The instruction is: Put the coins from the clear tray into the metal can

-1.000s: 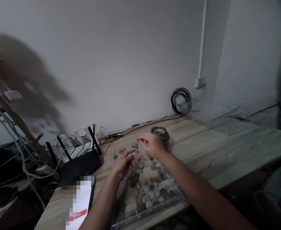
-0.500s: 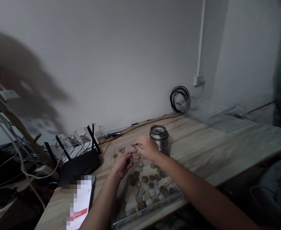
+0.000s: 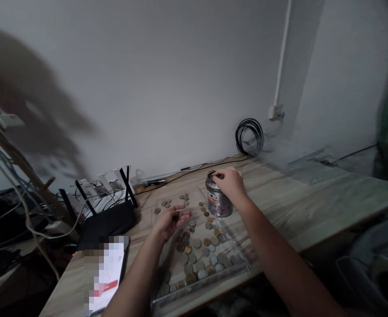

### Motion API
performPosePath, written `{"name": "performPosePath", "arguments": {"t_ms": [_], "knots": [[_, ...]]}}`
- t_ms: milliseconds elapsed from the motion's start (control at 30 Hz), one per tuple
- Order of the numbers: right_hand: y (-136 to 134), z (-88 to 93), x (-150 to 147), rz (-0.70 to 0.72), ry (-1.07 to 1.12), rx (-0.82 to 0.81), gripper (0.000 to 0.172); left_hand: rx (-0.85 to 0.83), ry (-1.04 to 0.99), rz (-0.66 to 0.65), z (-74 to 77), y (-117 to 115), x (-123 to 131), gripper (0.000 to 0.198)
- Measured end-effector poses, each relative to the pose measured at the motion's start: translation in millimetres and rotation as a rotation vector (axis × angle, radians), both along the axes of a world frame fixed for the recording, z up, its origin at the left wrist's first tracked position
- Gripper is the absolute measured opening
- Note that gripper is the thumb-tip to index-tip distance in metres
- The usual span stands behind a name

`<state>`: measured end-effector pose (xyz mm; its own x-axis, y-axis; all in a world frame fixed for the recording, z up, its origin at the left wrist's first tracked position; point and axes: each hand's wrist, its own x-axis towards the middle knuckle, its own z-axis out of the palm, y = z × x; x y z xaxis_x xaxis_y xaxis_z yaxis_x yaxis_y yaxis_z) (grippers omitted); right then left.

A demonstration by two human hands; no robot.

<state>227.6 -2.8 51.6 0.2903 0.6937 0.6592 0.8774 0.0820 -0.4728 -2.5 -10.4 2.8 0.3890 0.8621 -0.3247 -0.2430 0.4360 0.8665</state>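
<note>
- Many coins (image 3: 197, 243) lie flat on a low, clear tray (image 3: 213, 281); some look silver, some gold and some dark brown; most sit close together at the near end, and a few small bunches sit at the far end.
- The left hand (image 3: 169, 223) hangs over the tray, partly palm up; its fingers are held out and apart, pointing to the right; something small and round seems to lie by them, but it is too dim to be sure.
- The right hand (image 3: 230, 182) is at the top of a round metal tin (image 3: 219, 204); its thumb and fingertips are bent down on the lid; I cannot tell if they pinch a coin.
- The tin stands upright by the right edge of the tray, with a bright picture on its side; a few coins lie just left of it.
- The wooden table (image 3: 312, 198) is under all this; on the left are a black router (image 3: 109, 224) and a phone (image 3: 109, 273), partly blurred; near the wall lie a thin pen-like thing (image 3: 154, 182) and a black coil of cable (image 3: 249, 136).
</note>
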Motion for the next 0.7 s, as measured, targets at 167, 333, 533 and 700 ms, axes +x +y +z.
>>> {"name": "performPosePath", "arguments": {"t_ms": [167, 333, 533, 700], "knots": [[-3.2, 1.1, -1.6, -0.052, 0.001, 0.043, 0.016, 0.038, 0.012, -0.007, -2.4, 0.2, 1.1, 0.026], [-4.9, 2.9, -1.5, -0.060, 0.019, 0.026, 0.015, 0.066, 0.014, -0.009, -4.8, 0.0, 1.3, 0.021], [-7.2, 1.5, -5.6, -0.110, -0.035, 0.046, 0.019, 0.084, 0.053, -0.027, -1.9, -1.5, 1.4, 0.021], [-5.3, 0.8, -2.4, -0.103, -0.046, 0.136, 0.020, 0.099, 0.065, -0.055, -3.0, -0.4, 0.4, 0.020]]}}
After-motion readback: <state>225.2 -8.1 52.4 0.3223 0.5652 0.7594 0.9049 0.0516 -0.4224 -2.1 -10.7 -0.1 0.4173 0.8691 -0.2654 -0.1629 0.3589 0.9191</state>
